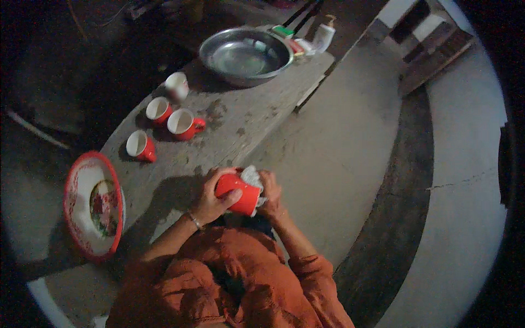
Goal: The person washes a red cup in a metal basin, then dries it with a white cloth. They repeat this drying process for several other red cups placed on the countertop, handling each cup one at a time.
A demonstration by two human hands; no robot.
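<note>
My left hand (213, 194) is wrapped round a red mug (236, 192), which lies tilted on its side in front of my body, its mouth toward the right. A pale, crumpled cloth (252, 177) is bunched at the mug's mouth and along its side. Closed on that cloth is my right hand (271, 192), its fingertips partly hidden by the cloth. Beyond my hands, several mugs stand on the grey tabletop: a red mug with a handle (185, 126), two more red mugs (141, 146) (158, 111), and a whitish cup (176, 86) farther back.
At the far end of the table (219, 147) sits a wide metal basin (246, 57) holding liquid. Next to it are a white pump bottle (325, 36) and a green-topped item (283, 31). A red-rimmed enamel basin (116, 180) leans at the left edge. Concrete floor (333, 142) lies right.
</note>
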